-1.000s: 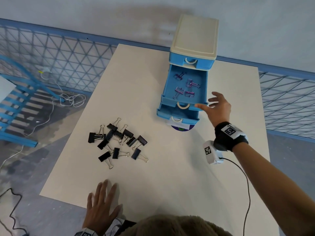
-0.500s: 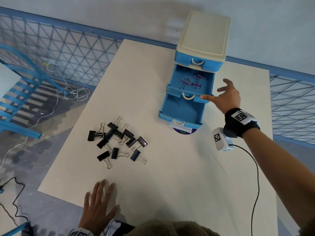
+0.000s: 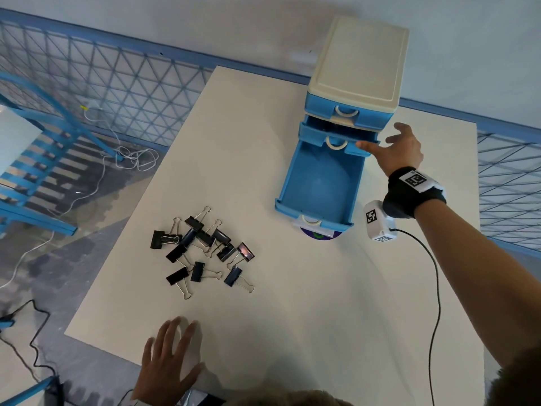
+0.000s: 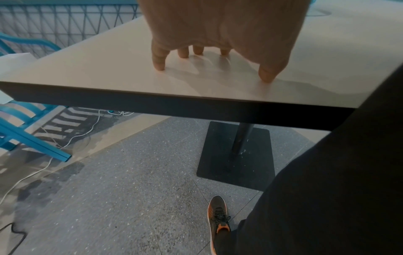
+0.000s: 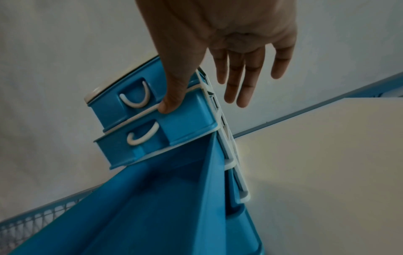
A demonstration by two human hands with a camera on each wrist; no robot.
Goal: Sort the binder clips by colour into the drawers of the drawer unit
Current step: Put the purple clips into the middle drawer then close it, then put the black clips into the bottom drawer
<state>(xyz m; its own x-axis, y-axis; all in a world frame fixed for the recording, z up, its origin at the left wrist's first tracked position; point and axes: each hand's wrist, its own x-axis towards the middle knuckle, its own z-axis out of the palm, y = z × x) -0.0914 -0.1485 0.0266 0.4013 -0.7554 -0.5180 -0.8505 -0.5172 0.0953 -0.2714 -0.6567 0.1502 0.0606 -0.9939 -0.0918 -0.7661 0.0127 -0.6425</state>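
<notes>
The blue drawer unit [image 3: 358,60] with a cream top stands at the table's far side. Its top drawer is shut. My right hand [image 3: 390,143] has its thumb pressed against the front of the second drawer [image 3: 336,139], which is pushed almost fully in with its inside hidden. In the right wrist view the thumb lies on that drawer front [image 5: 189,120] and the other fingers [image 5: 240,82] are spread straight beside the unit. The third drawer [image 3: 319,186] is pulled far out and holds nothing. Several black binder clips [image 3: 202,247] lie in a loose pile at mid-left. My left hand [image 3: 172,356] rests flat near the front edge, fingers spread.
The white table [image 3: 292,317] stands on a black pedestal base [image 4: 235,151]. A cable [image 3: 433,288] runs from my right wrist camera across the table. Blue mesh railing [image 3: 117,83] and a blue chair [image 3: 35,171] stand off the left side.
My right hand has pushed the second drawer from wide open to almost shut, and the purple clips inside it have gone out of sight. The left hand has stayed put.
</notes>
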